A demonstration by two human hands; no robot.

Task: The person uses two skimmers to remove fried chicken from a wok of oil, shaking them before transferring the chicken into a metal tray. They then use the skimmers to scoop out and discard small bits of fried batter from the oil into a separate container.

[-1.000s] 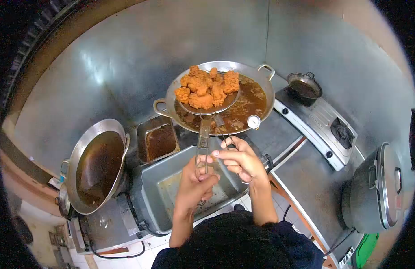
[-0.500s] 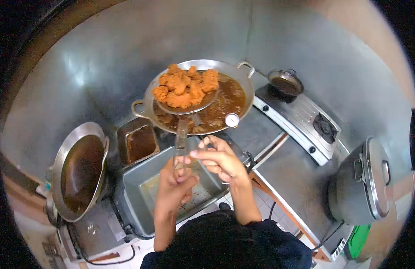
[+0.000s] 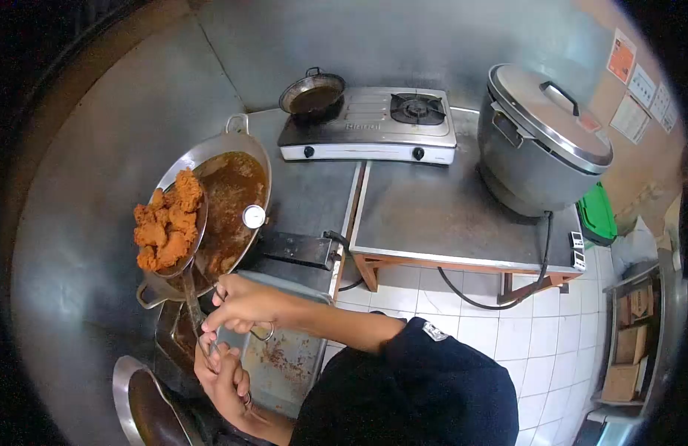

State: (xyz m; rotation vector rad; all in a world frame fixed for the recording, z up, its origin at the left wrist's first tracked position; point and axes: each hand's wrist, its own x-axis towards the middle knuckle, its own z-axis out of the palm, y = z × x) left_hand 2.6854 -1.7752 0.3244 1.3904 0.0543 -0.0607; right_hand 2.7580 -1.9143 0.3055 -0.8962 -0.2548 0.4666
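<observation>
Pieces of fried chicken (image 3: 168,223) are heaped in a round skimmer (image 3: 200,241) above the left side of a wide wok (image 3: 256,152) of dark, bubbling oil. My left hand (image 3: 226,383) is closed around the lower end of the skimmer's handle (image 3: 191,293). Higher up, my right hand (image 3: 249,303) is closed, its fingertips against the same handle. A thin metal loop (image 3: 266,332) shows under my right palm; what it belongs to is hidden. A dial thermometer (image 3: 254,216) sits at the wok's right rim.
Below the wok lies a grey tray (image 3: 303,405) with brown residue. A second oil-filled pan (image 3: 123,386) stands at lower left. A gas stove (image 3: 366,130) bearing a small pan (image 3: 312,95) and a large lidded pot (image 3: 522,163) stand to the right.
The view has turned right, so the wok and both hands appear further left. The chicken stays heaped in the skimmer over the wok, and both hands stay at its handle.
</observation>
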